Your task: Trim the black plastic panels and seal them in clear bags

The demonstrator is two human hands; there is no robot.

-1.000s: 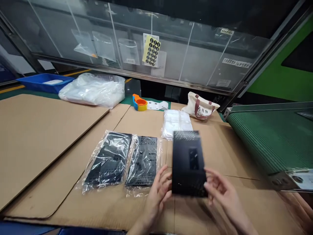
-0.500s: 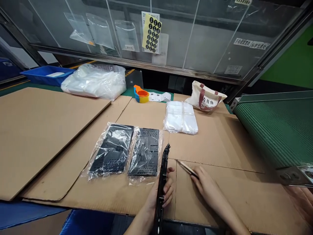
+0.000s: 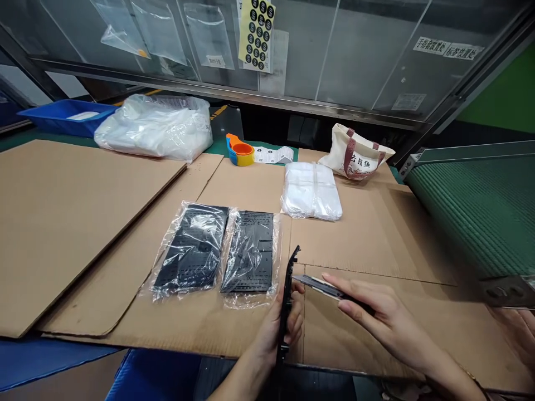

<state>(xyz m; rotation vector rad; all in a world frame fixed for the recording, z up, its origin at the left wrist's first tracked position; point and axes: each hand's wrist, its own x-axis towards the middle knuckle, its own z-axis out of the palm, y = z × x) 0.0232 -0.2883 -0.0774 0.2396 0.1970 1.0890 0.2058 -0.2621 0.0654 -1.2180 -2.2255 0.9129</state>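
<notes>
My left hand [image 3: 283,323] grips a flat black plastic panel [image 3: 286,303], held upright on its edge so only the thin side shows. My right hand [image 3: 378,314] pinches a slim knife-like tool [image 3: 317,285], its blade tip touching the panel's edge near the top. Both hands hover over the cardboard sheet [image 3: 359,250] at the near table edge. To the left lie two black panels in clear bags [image 3: 196,253] [image 3: 249,259], side by side.
A stack of clear bags [image 3: 311,191] lies beyond the hands, a canvas tote [image 3: 358,159] behind it. An orange tape dispenser [image 3: 239,152], a large white bag bundle [image 3: 154,127] and a blue tray [image 3: 64,115] sit farther back. A green conveyor [image 3: 480,206] runs on the right.
The panel went from flat-on between both hands to edge-on in my left hand. My right hand took up the tool and brought its blade against the panel's edge.
</notes>
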